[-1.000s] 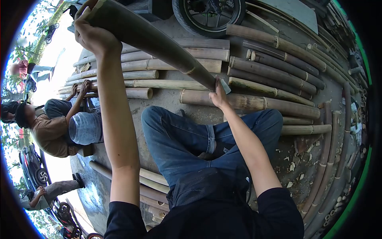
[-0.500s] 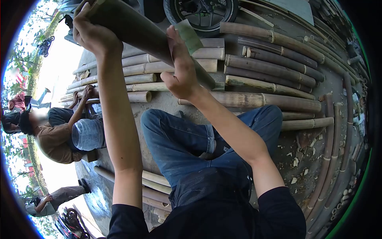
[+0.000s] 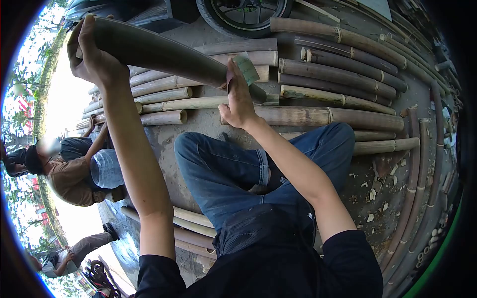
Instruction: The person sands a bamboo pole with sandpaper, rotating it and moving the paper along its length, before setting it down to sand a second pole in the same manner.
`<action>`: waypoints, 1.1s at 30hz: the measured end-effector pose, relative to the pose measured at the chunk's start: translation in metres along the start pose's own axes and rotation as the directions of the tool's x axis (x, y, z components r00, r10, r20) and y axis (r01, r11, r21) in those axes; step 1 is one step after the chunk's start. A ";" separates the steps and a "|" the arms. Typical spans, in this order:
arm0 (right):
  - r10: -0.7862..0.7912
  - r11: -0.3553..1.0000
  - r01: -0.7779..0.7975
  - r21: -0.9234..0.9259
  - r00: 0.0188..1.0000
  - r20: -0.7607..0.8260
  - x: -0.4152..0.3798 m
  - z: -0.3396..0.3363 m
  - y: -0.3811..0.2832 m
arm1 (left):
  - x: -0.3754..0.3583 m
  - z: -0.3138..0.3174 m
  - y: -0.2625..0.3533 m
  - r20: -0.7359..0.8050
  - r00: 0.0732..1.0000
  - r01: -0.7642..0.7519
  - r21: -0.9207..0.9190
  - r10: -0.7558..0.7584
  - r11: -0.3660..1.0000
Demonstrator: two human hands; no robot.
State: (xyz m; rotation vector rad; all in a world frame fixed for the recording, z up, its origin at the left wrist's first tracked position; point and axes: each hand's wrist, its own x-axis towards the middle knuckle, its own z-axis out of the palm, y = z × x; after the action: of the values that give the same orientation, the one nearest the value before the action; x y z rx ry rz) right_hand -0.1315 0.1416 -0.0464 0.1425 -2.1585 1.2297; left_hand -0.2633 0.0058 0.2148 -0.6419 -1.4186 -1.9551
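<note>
A dark, thick bamboo pole [image 3: 164,52] slants across the upper left, its near-left end raised. My left hand [image 3: 102,62] is closed around that end, with the thumb on top. Farther down the pole, my right hand [image 3: 239,102] presses a folded sheet of sandpaper [image 3: 247,68] around the bamboo. The sheet's greenish back faces out, and a purplish side shows by the palm. My right thumb sticks out from the pole. The pole's lower end [image 3: 257,93] comes out beyond my right hand.
Several bamboo poles [image 3: 338,77] lie in rows on the ground. A motorcycle wheel [image 3: 243,15] stands at the top. To the left, a person [image 3: 74,171] crouches beside a clear plastic container [image 3: 107,169]; another person [image 3: 79,251] stands lower left. Pale chips [image 3: 371,194] litter the right.
My left hand and the pole's raised end have shifted left and down. My right hand with the sandpaper has moved right and slightly down, farther from my left hand.
</note>
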 end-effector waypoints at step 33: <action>-0.257 0.966 0.255 -0.049 0.965 -0.054 0.093 0.014 -0.099 | 0.009 -0.033 0.010 0.115 0.980 0.125 0.266 -0.160 0.956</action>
State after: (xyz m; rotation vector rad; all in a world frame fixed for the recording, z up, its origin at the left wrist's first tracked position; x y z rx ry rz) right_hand -0.1731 0.0949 0.0745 0.3516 -2.0384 1.0273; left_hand -0.2629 -0.0300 0.2171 -0.5738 -1.8129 -1.8176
